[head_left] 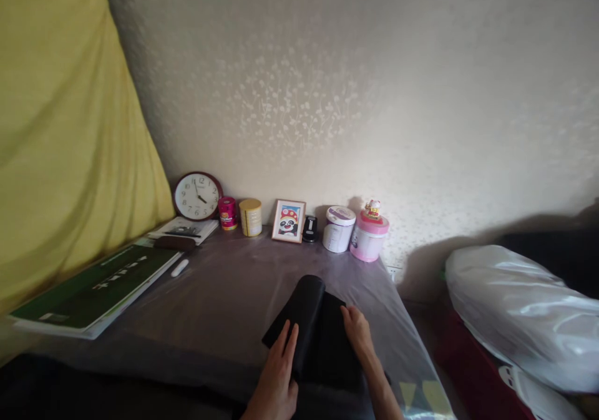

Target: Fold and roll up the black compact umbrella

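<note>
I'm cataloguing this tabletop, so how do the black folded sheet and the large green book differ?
The black folded sheet curves up in a rounded bend; the large green book lies flat. The left hand touches the sheet and the right hand grips its edge; neither touches the book. The sheet shows no print; the book has white print on its cover. Both are dark.

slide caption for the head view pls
Left hand and right hand handle a curled black sheet at a table, framed panda picture and clock behind.

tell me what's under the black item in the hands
The grey-covered table shows beyond and beside the black item; the spot directly beneath is covered, so anything lying there cannot be seen.
</note>
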`<state>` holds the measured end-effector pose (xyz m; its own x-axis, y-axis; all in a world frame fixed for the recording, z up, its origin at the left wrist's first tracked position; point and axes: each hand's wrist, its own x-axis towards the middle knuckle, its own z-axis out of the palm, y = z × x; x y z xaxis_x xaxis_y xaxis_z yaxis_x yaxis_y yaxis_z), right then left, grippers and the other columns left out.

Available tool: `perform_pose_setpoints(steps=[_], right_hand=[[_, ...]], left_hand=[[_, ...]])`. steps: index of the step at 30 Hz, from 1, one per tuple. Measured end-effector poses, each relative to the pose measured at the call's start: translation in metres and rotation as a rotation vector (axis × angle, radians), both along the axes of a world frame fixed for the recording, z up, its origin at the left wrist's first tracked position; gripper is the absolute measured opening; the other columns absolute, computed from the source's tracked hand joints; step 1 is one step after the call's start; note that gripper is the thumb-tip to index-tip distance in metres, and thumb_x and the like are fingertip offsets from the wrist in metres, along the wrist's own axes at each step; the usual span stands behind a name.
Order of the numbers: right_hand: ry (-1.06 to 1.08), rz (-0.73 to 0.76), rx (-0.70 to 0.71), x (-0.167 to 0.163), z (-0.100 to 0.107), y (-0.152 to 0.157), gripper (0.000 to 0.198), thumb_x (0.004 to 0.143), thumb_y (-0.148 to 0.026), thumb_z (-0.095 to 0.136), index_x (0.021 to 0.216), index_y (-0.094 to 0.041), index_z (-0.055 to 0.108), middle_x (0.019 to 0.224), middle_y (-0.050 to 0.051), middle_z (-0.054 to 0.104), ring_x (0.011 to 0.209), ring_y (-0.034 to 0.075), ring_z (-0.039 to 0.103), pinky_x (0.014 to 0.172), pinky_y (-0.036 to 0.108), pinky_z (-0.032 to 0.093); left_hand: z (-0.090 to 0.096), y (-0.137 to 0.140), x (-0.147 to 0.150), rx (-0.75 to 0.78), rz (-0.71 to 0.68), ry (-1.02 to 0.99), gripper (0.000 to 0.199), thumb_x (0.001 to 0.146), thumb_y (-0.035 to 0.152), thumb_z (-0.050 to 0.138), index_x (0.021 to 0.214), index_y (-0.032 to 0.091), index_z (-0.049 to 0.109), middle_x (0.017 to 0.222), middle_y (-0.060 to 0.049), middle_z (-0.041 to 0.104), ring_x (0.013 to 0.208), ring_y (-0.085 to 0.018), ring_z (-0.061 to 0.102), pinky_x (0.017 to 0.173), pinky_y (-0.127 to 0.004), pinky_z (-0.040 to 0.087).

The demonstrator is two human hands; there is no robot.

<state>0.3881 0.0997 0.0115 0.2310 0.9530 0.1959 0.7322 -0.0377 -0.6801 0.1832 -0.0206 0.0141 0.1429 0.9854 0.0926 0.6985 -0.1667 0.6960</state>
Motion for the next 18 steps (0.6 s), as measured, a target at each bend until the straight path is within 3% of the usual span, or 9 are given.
perform_pose_setpoints(steps=[5, 9, 15, 18], right_hand=[[0.109, 0.016, 0.068, -0.004, 0.011, 0.005, 0.038, 0.08, -0.044, 0.038, 0.056, -0.022, 0.056, 0.057, 0.004, 0.064, 0.057, 0.019, 0.059, 0.053, 0.026, 0.038], [0.267, 0.082, 0.16, -0.031, 0.027, 0.012, 0.041, 0.078, -0.05, 0.04, 0.062, -0.019, 0.062, 0.063, 0.006, 0.067, 0.061, 0.019, 0.06, 0.056, 0.027, 0.041], [0.262, 0.076, 0.136, -0.074, 0.031, 0.023, 0.031, 0.08, -0.04, 0.043, 0.073, -0.018, 0.063, 0.073, 0.01, 0.07, 0.07, 0.022, 0.065, 0.062, 0.027, 0.045], [0.237, 0.085, 0.13, -0.084, 0.027, 0.027, 0.026, 0.08, -0.036, 0.045, 0.075, -0.018, 0.062, 0.073, 0.01, 0.07, 0.07, 0.022, 0.066, 0.062, 0.028, 0.046]], left_hand=[[-0.003, -0.002, 0.006, 0.024, 0.007, 0.152, 0.094, 0.058, -0.01, 0.035, 0.142, 0.019, 0.004, 0.153, -0.01, 0.002, 0.139, -0.022, 0.012, 0.111, -0.04, 0.025], [0.001, -0.002, 0.008, -0.005, 0.002, 0.221, 0.095, 0.057, -0.011, 0.037, 0.142, 0.016, 0.003, 0.153, -0.014, -0.002, 0.139, -0.022, 0.01, 0.111, -0.039, 0.025], [-0.002, 0.001, 0.006, -0.015, -0.007, 0.249, 0.098, 0.054, -0.009, 0.042, 0.142, 0.014, 0.007, 0.151, -0.019, 0.0, 0.139, -0.025, 0.013, 0.11, -0.039, 0.028], [0.002, 0.002, 0.006, -0.042, -0.016, 0.29, 0.092, 0.052, -0.008, 0.044, 0.139, 0.006, 0.019, 0.15, -0.022, 0.004, 0.138, -0.026, 0.012, 0.111, -0.038, 0.025]])
